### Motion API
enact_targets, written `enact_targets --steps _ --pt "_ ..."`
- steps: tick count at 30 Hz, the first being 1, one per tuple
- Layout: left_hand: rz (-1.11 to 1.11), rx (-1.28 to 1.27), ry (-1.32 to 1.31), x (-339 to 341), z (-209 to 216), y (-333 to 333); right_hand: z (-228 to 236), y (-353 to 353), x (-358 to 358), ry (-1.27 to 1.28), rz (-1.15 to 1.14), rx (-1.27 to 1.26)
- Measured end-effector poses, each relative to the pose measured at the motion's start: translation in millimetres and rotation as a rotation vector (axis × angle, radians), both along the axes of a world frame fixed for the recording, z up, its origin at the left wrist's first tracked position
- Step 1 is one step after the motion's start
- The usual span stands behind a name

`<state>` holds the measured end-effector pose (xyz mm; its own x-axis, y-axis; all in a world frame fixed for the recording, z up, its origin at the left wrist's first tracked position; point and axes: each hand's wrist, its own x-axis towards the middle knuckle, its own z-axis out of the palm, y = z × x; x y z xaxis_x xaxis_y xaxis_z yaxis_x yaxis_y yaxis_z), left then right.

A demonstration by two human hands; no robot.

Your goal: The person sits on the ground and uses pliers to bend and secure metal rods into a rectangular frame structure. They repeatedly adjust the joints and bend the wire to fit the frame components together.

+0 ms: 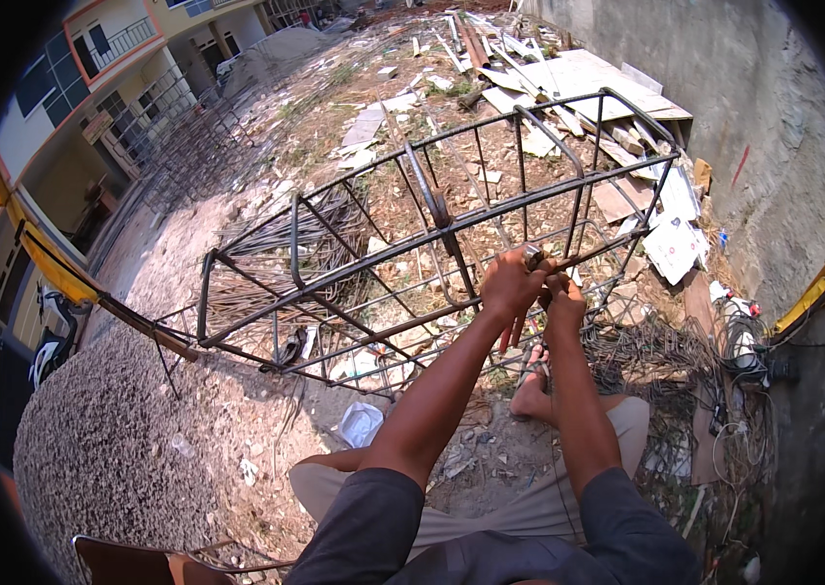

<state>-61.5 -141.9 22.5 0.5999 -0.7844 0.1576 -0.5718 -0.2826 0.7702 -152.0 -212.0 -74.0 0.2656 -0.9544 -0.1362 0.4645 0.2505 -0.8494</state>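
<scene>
A long cage of dark steel reinforcing bars (373, 258) stands in front of me, running up from left to right. My left hand (513, 283) is closed beside its near bars, around a red-handled pair of pliers (507, 337). The red handles hang below the fist, and the jaws are mostly hidden. Against it, my right hand (565, 295) has its fingers bent closed near the right end of a near bar. What those fingers pinch is too small and covered to make out. Square steel stirrups (439, 210) are bunched near the cage's middle.
Loose rods (281, 249) lie behind the cage. Scrap boards (598, 83) pile against the concrete wall (783, 146) at far right. A gravel heap (105, 458) rises at left. Tangled wire (666, 361) lies right of my bare foot (530, 395). A white bag (362, 424) rests near my knee.
</scene>
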Motion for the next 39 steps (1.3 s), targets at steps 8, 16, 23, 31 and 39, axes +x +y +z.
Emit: enact_targets --steps 8,16,23,31,39 --pt "-0.131 -0.085 -0.104 -0.2 -4.6 3.9 0.7 -1.2 -11.5 -0.15 0.076 0.104" --pt "-0.256 -0.225 -0.348 3.3 -16.3 10.4 10.0 -0.7 -25.6 -0.045 0.214 -0.034" --pt "-0.349 -0.322 -0.677 5.7 -31.8 16.5 15.7 2.7 -25.8 0.175 0.088 -0.191" --pt "-0.445 -0.335 -0.924 15.3 -45.8 16.6 11.6 0.3 -24.3 0.333 0.007 -0.288" --pt "-0.419 -0.298 -0.56 11.1 -30.4 15.3 27.0 6.8 -30.7 0.303 0.068 -0.234"
